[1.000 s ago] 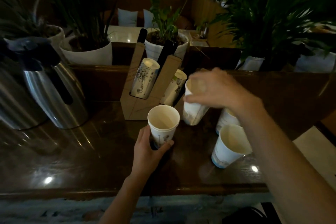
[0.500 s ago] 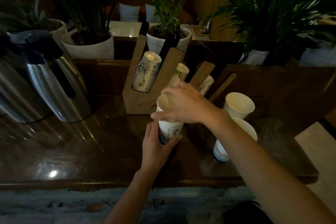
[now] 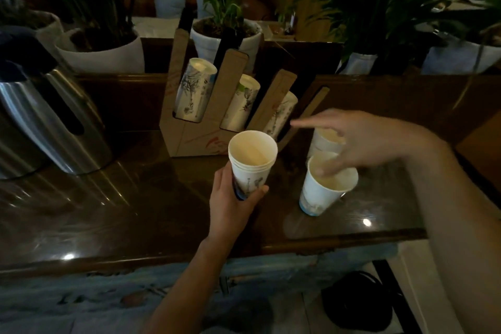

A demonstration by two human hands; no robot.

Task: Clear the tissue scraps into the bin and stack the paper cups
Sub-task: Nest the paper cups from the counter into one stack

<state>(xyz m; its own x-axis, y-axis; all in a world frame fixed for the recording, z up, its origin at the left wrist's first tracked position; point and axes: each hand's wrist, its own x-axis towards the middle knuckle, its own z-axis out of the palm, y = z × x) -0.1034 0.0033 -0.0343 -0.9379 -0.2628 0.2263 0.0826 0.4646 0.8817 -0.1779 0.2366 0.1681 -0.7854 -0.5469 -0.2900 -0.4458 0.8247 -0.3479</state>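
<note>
My left hand grips a stack of white paper cups with blue bases, nested and upright on the dark wooden counter. My right hand hovers with fingers spread over two loose cups to the right. The nearer loose cup leans to the right, and my fingertips touch its rim. The farther cup stands behind it, partly hidden by my hand. No tissue scraps are visible.
A cardboard cup holder with several sleeves of cups stands behind the stack. A steel thermos jug sits at the left. Potted plants line the ledge behind. The counter's front edge runs close below. A dark bin-like shape sits on the floor.
My right hand set its cup into the stack held by my left hand, then let go and moved right over the loose cups.
</note>
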